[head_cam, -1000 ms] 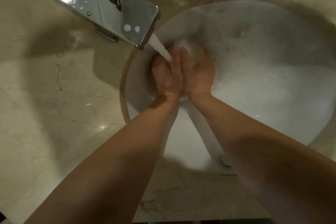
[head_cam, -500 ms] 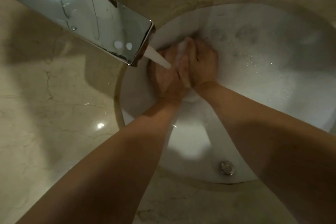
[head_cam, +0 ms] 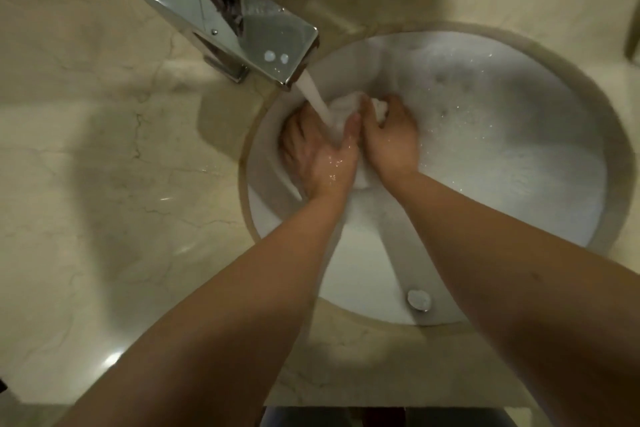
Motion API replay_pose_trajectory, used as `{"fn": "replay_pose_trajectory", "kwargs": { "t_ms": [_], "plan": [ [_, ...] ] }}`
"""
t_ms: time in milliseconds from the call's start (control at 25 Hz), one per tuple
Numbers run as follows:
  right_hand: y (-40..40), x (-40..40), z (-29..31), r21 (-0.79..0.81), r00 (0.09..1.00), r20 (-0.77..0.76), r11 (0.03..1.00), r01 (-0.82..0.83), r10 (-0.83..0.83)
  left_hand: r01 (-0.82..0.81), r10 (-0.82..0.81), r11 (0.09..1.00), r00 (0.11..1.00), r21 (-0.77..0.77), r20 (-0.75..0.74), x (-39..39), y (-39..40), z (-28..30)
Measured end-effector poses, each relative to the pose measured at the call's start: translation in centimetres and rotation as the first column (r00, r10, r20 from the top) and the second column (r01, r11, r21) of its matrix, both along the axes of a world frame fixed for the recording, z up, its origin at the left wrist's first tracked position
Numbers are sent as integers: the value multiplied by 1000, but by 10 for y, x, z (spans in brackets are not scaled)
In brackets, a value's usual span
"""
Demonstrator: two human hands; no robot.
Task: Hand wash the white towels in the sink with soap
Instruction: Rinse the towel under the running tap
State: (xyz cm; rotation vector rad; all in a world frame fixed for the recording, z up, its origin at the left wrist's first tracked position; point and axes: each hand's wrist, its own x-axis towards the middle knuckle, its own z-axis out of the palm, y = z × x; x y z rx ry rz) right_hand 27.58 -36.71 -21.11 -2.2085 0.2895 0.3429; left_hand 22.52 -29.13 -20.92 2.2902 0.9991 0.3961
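Observation:
A wet white towel is bunched between my two hands at the left side of the round white sink. My left hand grips its near left part, fingers curled down around the cloth. My right hand holds the right part, with a lump of towel showing past its fingers. Water streams from the chrome faucet onto the towel between my hands. Soapy foam covers the water in the basin.
A beige marble counter surrounds the sink. The overflow hole sits on the sink's near wall. A dark object's edge shows at the far right.
My hands have parted slightly and more of the towel shows between and beyond them. The view has shifted, so the faucet and sink sit further right.

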Motion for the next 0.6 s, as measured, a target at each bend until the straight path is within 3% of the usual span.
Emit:
{"fn": "replay_pose_trajectory", "kwargs": {
  "t_ms": [80,120,200,280,320,400,520,600],
  "plan": [
    [-6,-8,7,60,998,-41,997,41,-39,-147,125,959,987,-242,-104,-2,-3,16],
    [-7,-10,9,104,997,-48,993,58,-53,-233,168,895,966,-380,-198,0,-4,20],
    [-5,-13,15,165,995,-57,982,90,-81,-397,240,673,915,-624,-324,9,-2,33],
    [-2,-16,19,204,992,-52,971,121,-113,-440,367,481,886,-758,-282,21,7,34],
    [0,-19,21,227,990,-51,964,138,-129,-418,384,456,889,-786,-250,22,9,34],
    [3,-23,27,280,986,-45,945,169,-162,-341,341,493,922,-800,-182,16,12,33],
    [10,-23,36,322,981,4,929,182,-194,-195,231,753,973,-628,-25,2,12,37],
    [13,-22,38,352,978,21,917,186,-207,-70,123,841,990,-536,63,1,14,43]
  ]
}}
